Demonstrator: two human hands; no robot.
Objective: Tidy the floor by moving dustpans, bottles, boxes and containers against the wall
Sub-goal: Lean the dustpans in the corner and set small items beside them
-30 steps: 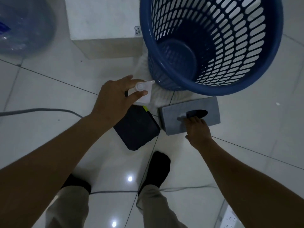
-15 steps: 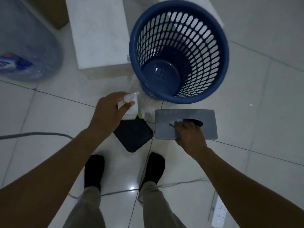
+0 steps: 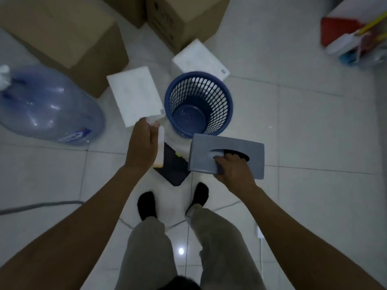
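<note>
Tiled floor [image 3: 314, 143] sits further off now. They've stood up, left hand [image 3: 142, 147] fingers round the bottle [image 3: 160, 141], right hand [image 3: 232, 170] fingers hooked in the grey box [image 3: 209, 147] — both lifted, probably wall-bound.

The person wears loose khaki-grey cloth trousers [image 3: 219, 243] and plain black socks [image 3: 147, 204]; both forearms [image 3: 100, 216] are bare.

The label [image 3: 74, 136] on the water jug [image 3: 46, 107] is too blurred to read.
</note>
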